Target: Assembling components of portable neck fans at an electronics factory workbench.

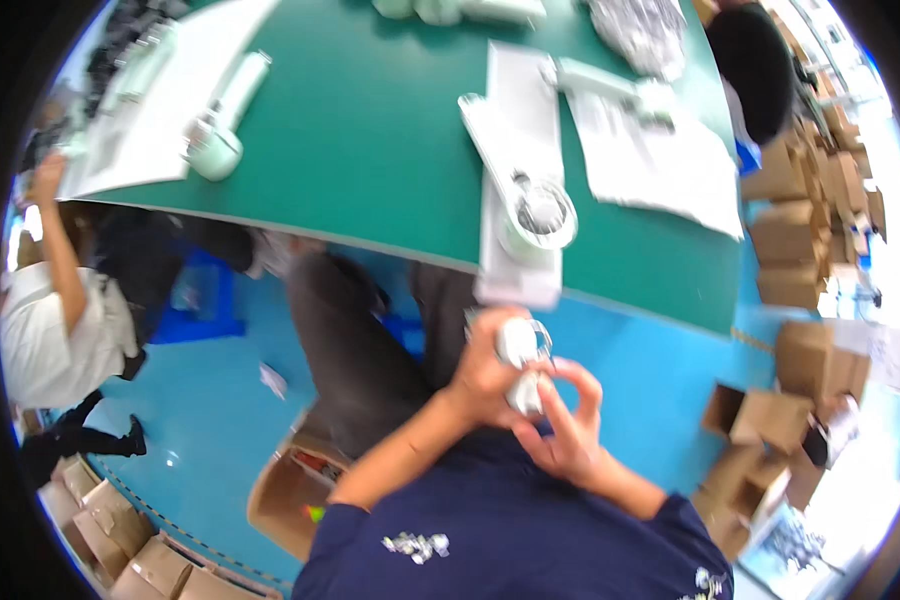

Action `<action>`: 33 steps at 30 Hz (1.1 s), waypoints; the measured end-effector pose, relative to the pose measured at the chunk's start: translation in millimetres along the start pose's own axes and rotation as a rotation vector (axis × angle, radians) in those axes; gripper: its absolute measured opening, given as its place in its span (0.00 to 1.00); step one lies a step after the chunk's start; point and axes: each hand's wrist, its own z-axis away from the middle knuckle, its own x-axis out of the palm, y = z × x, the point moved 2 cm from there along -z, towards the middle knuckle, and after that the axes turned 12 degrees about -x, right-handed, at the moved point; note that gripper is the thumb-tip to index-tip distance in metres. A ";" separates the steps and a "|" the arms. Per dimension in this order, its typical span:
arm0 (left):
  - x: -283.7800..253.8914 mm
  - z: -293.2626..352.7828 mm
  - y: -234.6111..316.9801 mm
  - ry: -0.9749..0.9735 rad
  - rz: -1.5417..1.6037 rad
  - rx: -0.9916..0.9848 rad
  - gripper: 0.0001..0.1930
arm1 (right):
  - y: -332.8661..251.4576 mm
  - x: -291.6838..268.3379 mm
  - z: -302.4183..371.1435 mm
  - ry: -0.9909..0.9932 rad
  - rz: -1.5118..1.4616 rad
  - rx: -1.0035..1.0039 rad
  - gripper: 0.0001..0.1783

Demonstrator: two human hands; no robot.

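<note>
Over my lap, my left hand [482, 372] is closed around a small white rounded device [517, 342] with a thin metal ring at its side. My right hand [570, 430] has its fingers curled at the lower end of the same device, index finger against it. Blur hides the details there. Just beyond my hands, a pale green and white handheld fan [515, 190] with a round head lies on a white strip [520, 285] that overhangs the table edge.
On the green table [370, 130] lie another handheld fan [220, 135] at left and one [620, 92] on a white sheet [660, 175] at right. A clear plastic bag [640, 35] is farther back. A co-worker [65, 310] sits at left. Cardboard boxes [785, 260] stand at right.
</note>
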 end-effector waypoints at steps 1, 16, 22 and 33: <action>4.9 8.6 -10.8 0.018 0.053 -0.036 0.26 | 3.9 -2.3 -9.7 -0.151 0.003 -0.027 0.32; -181.5 -282.5 -5.7 -0.341 -0.929 0.079 0.22 | 120.2 -33.8 -67.0 0.398 0.543 0.207 0.09; -164.8 -376.7 -82.6 -0.583 -1.195 0.069 0.20 | 121.9 -29.5 -56.9 0.411 0.585 0.176 0.07; -170.0 -436.3 -113.9 -0.705 -1.253 0.269 0.23 | 124.1 -27.3 -63.3 0.431 0.589 0.234 0.07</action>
